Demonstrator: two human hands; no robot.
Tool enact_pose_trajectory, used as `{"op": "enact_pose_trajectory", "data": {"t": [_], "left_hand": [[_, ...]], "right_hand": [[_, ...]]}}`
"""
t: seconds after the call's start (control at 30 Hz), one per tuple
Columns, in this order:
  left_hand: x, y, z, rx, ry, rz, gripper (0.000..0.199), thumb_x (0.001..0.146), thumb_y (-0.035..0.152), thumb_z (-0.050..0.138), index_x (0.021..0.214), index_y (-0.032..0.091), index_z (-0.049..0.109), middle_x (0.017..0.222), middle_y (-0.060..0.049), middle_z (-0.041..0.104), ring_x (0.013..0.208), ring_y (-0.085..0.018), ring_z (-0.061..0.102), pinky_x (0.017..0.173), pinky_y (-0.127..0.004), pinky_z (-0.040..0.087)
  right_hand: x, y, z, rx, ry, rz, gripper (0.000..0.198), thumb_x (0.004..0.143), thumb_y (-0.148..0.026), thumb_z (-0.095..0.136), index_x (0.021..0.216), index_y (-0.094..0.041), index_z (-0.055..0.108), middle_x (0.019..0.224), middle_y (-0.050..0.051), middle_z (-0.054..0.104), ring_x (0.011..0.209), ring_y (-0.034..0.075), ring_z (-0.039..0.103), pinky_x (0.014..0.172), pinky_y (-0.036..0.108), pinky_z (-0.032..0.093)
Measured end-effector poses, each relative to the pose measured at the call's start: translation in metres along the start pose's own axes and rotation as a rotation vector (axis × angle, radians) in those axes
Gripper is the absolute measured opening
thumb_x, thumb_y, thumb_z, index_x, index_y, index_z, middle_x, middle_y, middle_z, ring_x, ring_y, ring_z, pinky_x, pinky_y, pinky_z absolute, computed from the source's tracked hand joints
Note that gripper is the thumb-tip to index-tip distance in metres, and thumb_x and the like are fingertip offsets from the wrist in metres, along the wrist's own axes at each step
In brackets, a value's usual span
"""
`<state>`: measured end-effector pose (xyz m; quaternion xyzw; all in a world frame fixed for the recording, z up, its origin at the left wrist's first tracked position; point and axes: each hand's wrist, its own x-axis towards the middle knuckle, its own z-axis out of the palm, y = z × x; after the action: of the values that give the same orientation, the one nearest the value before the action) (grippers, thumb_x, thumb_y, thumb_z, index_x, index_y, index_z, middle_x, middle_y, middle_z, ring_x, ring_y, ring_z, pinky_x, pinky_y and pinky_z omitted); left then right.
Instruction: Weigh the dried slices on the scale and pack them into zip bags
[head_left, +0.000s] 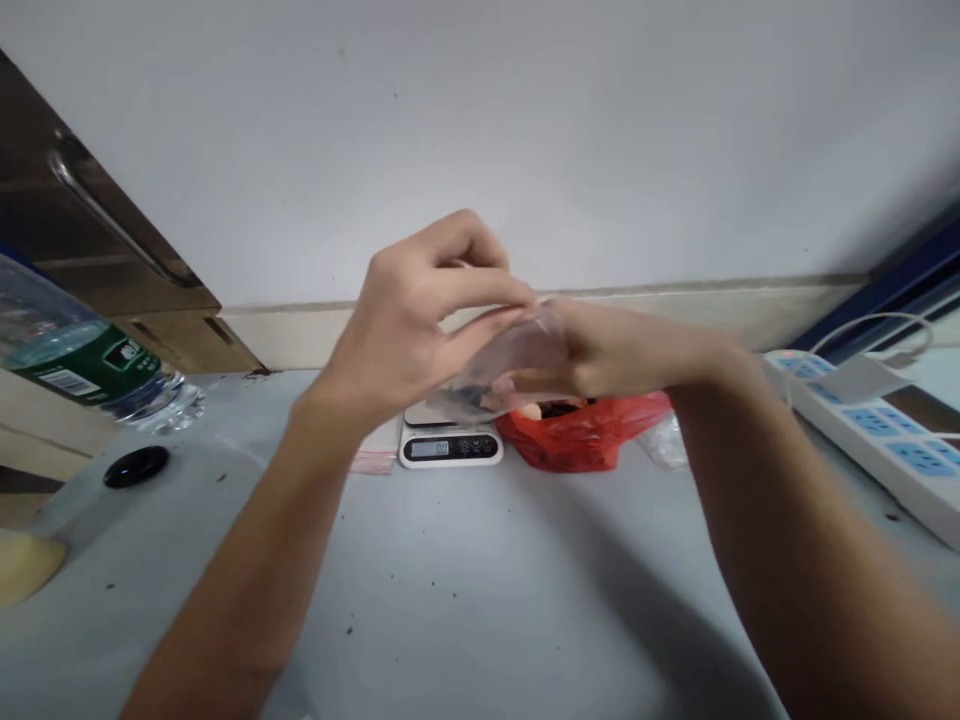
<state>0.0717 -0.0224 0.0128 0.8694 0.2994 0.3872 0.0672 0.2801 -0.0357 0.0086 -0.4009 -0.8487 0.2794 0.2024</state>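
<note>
A clear plastic bag (517, 355) hangs between my two hands above the table, with something dark in its lower part that I cannot make out. My left hand (427, 310) pinches the bag's upper edge between thumb and forefinger. From the other side my right hand (592, 345) grips the same bag, its fingers partly hidden behind the film. Just below stands a white digital scale (450, 449) reading 0.0, its platform mostly covered by the bag and my left hand. A red plastic bag (577, 440) lies open beside the scale, dark and tan pieces showing inside.
On the left are a water bottle (97, 350) with a green label, a black oval object (136, 466) and a yellowish rounded object (28, 565). Red-striped clear bags (373, 460) lie left of the scale. A power strip (870, 420) with cables runs along the right.
</note>
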Motion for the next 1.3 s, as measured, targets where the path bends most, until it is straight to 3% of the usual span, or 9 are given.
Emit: {"op": "enact_pose_trajectory", "data": {"t": [0.17, 0.33, 0.47, 0.6, 0.77, 0.87, 1.0, 1.17, 1.3], "left_hand": [[0.004, 0.018, 0.022, 0.046, 0.088, 0.022, 0.020, 0.103, 0.034, 0.058, 0.105, 0.029, 0.078, 0.105, -0.005, 0.074, 0.103, -0.024, 0.070, 0.095, -0.038, 0.055], [-0.007, -0.001, 0.042, -0.018, -0.345, 0.066, 0.020, 0.103, 0.029, 0.059, 0.103, 0.023, 0.078, 0.104, -0.004, 0.078, 0.091, -0.021, 0.071, 0.083, -0.033, 0.055], [-0.017, -0.010, 0.061, -0.031, -0.640, 0.004, 0.026, 0.107, 0.033, 0.056, 0.112, 0.021, 0.078, 0.119, -0.007, 0.077, 0.118, -0.026, 0.066, 0.098, -0.036, 0.052], [-0.022, -0.008, 0.071, -0.029, -0.749, -0.028, 0.028, 0.106, 0.033, 0.060, 0.127, 0.020, 0.074, 0.131, -0.009, 0.074, 0.133, -0.028, 0.056, 0.104, -0.038, 0.049], [-0.025, -0.006, 0.072, -0.002, -0.724, 0.028, 0.018, 0.105, 0.025, 0.062, 0.107, 0.020, 0.079, 0.118, -0.007, 0.078, 0.126, -0.027, 0.056, 0.101, -0.036, 0.049], [-0.025, -0.006, 0.071, -0.008, -0.711, 0.044, 0.018, 0.105, 0.023, 0.060, 0.105, 0.020, 0.078, 0.115, -0.006, 0.078, 0.126, -0.027, 0.055, 0.102, -0.036, 0.048], [-0.025, -0.008, 0.071, 0.004, -0.722, 0.061, 0.018, 0.104, 0.021, 0.061, 0.102, 0.020, 0.079, 0.113, -0.005, 0.079, 0.122, -0.027, 0.056, 0.104, -0.036, 0.047], [-0.025, -0.010, 0.067, 0.006, -0.716, 0.062, 0.019, 0.105, 0.022, 0.061, 0.099, 0.017, 0.079, 0.111, -0.007, 0.080, 0.127, -0.028, 0.054, 0.108, -0.038, 0.045], [-0.025, -0.013, 0.062, -0.032, -0.717, 0.054, 0.019, 0.105, 0.021, 0.061, 0.098, 0.020, 0.079, 0.109, -0.004, 0.080, 0.129, -0.027, 0.052, 0.106, -0.037, 0.046]], "right_hand": [[-0.049, 0.021, -0.019, 0.037, 0.298, 0.140, 0.028, 0.093, -0.039, 0.062, 0.112, -0.025, 0.078, 0.110, 0.008, 0.083, 0.096, 0.027, 0.077, 0.089, 0.044, 0.062], [-0.104, 0.057, -0.027, -0.378, 0.810, 0.381, 0.047, 0.098, -0.027, 0.047, 0.138, -0.029, 0.072, 0.141, 0.010, 0.073, 0.138, 0.034, 0.063, 0.119, 0.058, 0.046], [-0.129, 0.100, 0.000, -0.610, 0.434, 0.442, 0.067, 0.088, -0.008, 0.045, 0.152, -0.021, 0.063, 0.159, 0.017, 0.057, 0.152, 0.032, 0.048, 0.127, 0.052, 0.037], [-0.144, 0.124, 0.015, -0.607, 0.187, 0.522, 0.066, 0.094, -0.037, 0.054, 0.158, -0.018, 0.056, 0.170, 0.020, 0.039, 0.158, 0.040, 0.033, 0.126, 0.065, 0.033], [-0.129, 0.093, -0.005, -0.484, 0.325, 0.492, 0.061, 0.096, -0.058, 0.051, 0.145, -0.023, 0.067, 0.165, 0.017, 0.050, 0.151, 0.043, 0.047, 0.118, 0.061, 0.045], [-0.102, 0.073, -0.005, -0.381, 0.482, 0.530, 0.048, 0.100, -0.056, 0.044, 0.119, -0.022, 0.073, 0.126, 0.019, 0.077, 0.108, 0.038, 0.076, 0.086, 0.051, 0.061], [-0.070, 0.070, 0.007, -0.438, 0.430, 0.663, 0.024, 0.086, -0.032, 0.061, 0.108, -0.024, 0.068, 0.081, 0.008, 0.077, 0.072, 0.029, 0.071, 0.063, 0.037, 0.052], [-0.052, 0.057, 0.006, -0.641, 0.600, 0.489, 0.022, 0.083, -0.018, 0.054, 0.094, -0.023, 0.072, 0.096, 0.014, 0.075, 0.081, 0.029, 0.069, 0.068, 0.038, 0.049], [-0.033, 0.047, 0.014, -0.503, 0.238, 0.509, 0.012, 0.081, -0.029, 0.066, 0.070, -0.024, 0.065, 0.073, 0.006, 0.070, 0.064, 0.021, 0.063, 0.057, 0.032, 0.045]]}}
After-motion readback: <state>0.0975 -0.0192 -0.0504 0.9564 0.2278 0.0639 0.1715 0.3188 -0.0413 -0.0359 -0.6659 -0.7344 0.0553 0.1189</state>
